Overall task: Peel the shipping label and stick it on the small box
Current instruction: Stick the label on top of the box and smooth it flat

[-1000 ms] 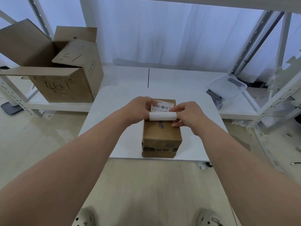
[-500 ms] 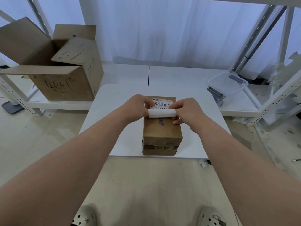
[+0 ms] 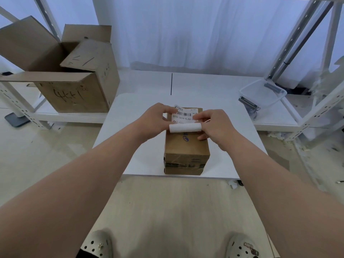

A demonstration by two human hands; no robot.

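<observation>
The box [image 3: 186, 148] is brown cardboard with a blue oval mark on top and dark printed bands under glossy tape on its front. The label [image 3: 183, 114] is white with a black barcode, black digits and a small blue logo; its rolled part [image 3: 185, 127] is plain white. The counter [image 3: 134, 112] is white. The big carton [image 3: 74, 86] is brown with black scrawl. The floor [image 3: 167, 211] is beige, the curtain [image 3: 186, 30] white, the tub [image 3: 263, 94] clear, the shoes [image 3: 96, 244] cream with dark holes.

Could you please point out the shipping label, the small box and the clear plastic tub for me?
shipping label [image 3: 183, 114]: head view, printed barcode strip.
small box [image 3: 187, 159]: head view, near front face.
clear plastic tub [image 3: 279, 98]: head view, right rim.
</observation>
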